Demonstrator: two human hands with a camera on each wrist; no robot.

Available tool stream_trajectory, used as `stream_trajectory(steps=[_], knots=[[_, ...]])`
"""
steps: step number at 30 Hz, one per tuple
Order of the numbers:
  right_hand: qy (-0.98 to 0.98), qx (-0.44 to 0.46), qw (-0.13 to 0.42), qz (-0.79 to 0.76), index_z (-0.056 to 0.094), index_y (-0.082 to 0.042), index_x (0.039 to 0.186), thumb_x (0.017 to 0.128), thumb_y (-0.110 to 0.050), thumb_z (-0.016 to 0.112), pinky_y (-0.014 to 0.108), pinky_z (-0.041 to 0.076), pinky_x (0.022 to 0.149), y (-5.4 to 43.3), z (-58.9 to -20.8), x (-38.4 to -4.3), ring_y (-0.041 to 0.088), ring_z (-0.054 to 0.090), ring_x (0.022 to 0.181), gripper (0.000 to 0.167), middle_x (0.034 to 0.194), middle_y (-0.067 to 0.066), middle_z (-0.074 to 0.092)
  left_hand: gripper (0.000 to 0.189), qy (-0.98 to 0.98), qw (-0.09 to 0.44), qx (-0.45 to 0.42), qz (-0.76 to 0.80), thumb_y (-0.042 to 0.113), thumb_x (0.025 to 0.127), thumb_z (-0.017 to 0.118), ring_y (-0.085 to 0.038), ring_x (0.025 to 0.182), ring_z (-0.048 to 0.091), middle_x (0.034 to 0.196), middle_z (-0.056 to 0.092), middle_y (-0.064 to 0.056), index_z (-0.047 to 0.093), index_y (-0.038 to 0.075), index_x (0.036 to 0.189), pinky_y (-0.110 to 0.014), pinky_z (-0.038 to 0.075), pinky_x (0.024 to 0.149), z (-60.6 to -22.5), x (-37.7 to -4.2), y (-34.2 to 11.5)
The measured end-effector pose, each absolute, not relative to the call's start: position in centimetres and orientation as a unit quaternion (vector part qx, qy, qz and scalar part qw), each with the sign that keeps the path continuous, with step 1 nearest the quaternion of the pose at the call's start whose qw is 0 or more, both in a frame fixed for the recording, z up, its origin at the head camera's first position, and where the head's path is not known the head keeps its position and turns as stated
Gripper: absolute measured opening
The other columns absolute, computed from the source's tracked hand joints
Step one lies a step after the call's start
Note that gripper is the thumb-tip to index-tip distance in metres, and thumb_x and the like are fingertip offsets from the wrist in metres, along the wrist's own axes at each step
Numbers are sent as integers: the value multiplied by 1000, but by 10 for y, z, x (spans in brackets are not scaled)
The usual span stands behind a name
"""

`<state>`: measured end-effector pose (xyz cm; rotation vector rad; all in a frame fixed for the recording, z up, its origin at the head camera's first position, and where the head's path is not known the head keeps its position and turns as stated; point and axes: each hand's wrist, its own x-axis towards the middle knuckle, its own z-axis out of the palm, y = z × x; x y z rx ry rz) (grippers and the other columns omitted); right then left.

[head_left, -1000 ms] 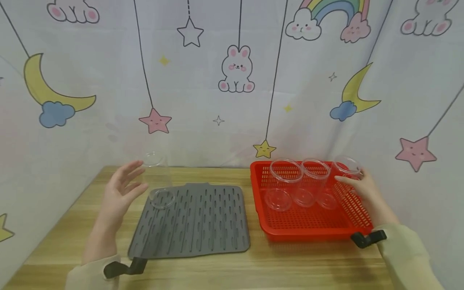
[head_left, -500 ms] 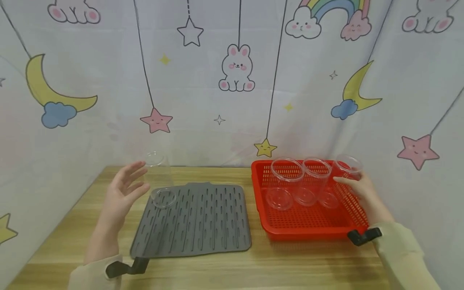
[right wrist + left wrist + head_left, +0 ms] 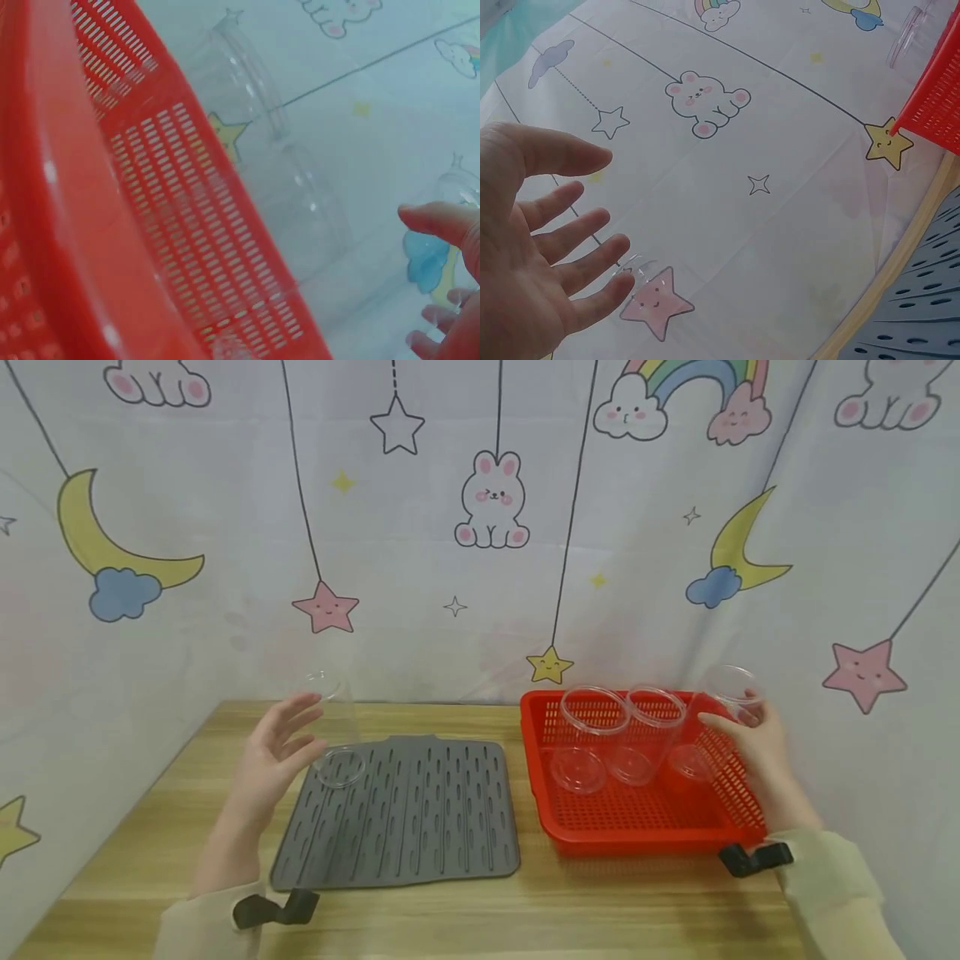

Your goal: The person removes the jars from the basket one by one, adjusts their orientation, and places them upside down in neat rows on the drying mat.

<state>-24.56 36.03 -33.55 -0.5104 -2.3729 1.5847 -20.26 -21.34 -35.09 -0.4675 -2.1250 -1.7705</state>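
Right hand (image 3: 757, 743) and right cup (image 3: 696, 745) have shifted up and outward a little since the earlier head frame, the gap to the neighbouring cup growing; that suggests the cup is being lifted out of its row. Left hand (image 3: 281, 743) has edged inward, closer about the left cup (image 3: 339, 718), which sits much where it did.

From the head view, the right hand grips the right cup below its rim, thumb on the near side, fingers round the outer side. This cup leans slightly within the red basket (image 3: 645, 843); whether its base is clear of the basket floor is hard to tell. Beside it in the basket are a second cup (image 3: 652, 735) and a third cup (image 3: 588, 739), neither touched by the hands. The left cup is upright at the far left corner of the grey mat (image 3: 420, 827), on the worktop (image 3: 420, 922). Beside it the left hand is unclosed, fingers and thumb spread towards its wall; contact cannot be made out.

On the left wrist view, the fingers are apart and only softly bent, with a faint clear rim of the cup just past the fingertips.

By the right wrist view, the thumb and bent fingers lie either side of the clear cup, its rim above the thumb; the hand is partly cut off at the edge. The basket wall and two other rims are well apart from it.
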Motion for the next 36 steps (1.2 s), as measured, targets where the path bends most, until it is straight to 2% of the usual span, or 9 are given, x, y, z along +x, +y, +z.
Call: stream_trajectory(steps=[6, 10, 13, 16, 19, 23, 27, 32, 36], knots=[[-816, -167, 190, 520, 18, -26, 156, 90, -43, 67, 54, 32, 116, 344, -317, -239, 31, 25, 142, 85, 158, 12, 26, 56, -746, 170, -164, -623, -2, 93, 60, 3, 122, 46, 137, 50, 13, 37, -2, 144, -8, 41, 95, -350, -202, -210], [-817, -159, 233, 503, 25, -33, 154, 87, -41, 71, 44, 41, 110, 331, -305, -235, 23, 33, 133, 82, 153, 7, 33, 56, -749, 167, -160, -621, -1, 93, 61, 4, 123, 46, 138, 49, 13, 37, -1, 144, -8, 41, 96, -350, -201, -209], [-813, -143, 269, 496, 30, -33, 152, 84, -35, 75, 38, 43, 109, 318, -296, -234, 21, 38, 130, 81, 151, 5, 38, 57, -751, 163, -158, -620, 0, 93, 61, 3, 123, 45, 138, 48, 13, 36, -1, 145, -8, 41, 95, -350, -200, -207], [-813, -116, 308, 480, 36, -29, 150, 82, -31, 78, 42, 44, 109, 304, -289, -234, 21, 41, 130, 80, 146, 6, 43, 58, -757, 160, -155, -614, 1, 93, 62, 2, 124, 45, 138, 47, 15, 36, 0, 146, -7, 41, 95, -349, -200, -204], [-817, -81, 349, 452, 41, -23, 148, 81, -28, 79, 52, 46, 105, 288, -283, -232, 20, 40, 128, 77, 140, 7, 46, 61, -762, 151, -151, -611, 4, 94, 63, 1, 125, 44, 142, 46, 9, 34, 1, 147, -7, 40, 96, -349, -200, -200], [-816, -28, 396, 421, 47, -15, 144, 77, -22, 82, 55, 48, 98, 265, -277, -231, 19, 42, 123, 77, 133, 11, 51, 65, -767, 137, -144, -610, 7, 94, 64, -3, 129, 42, 151, 39, -11, 31, 4, 150, -7, 39, 98, -348, -201, -195], [-812, 28, 411, 413, 50, -12, 142, 73, -18, 85, 58, 46, 97, 241, -274, -232, 24, 43, 122, 78, 131, 18, 51, 70, -772, 126, -136, -608, 9, 93, 66, -17, 137, 39, 155, 34, -14, 29, 9, 152, -7, 40, 98, -347, -202, -191], [-811, 90, 414, 404, 52, -12, 141, 67, -15, 89, 60, 46, 97, 208, -273, -232, 30, 45, 124, 82, 132, 20, 51, 76, -775, 108, -124, -610, 11, 90, 70, -26, 142, 35, 157, 33, -8, 27, 13, 153, -10, 40, 101, -346, -202, -185], [-814, 133, 417, 382, 53, -11, 140, 68, -17, 90, 57, 47, 98, 181, -274, -230, 32, 46, 124, 81, 132, 19, 52, 80, -780, 100, -127, -604, 9, 87, 73, -26, 143, 35, 157, 34, -5, 27, 13, 154, -27, 41, 110, -348, -204, -179]])
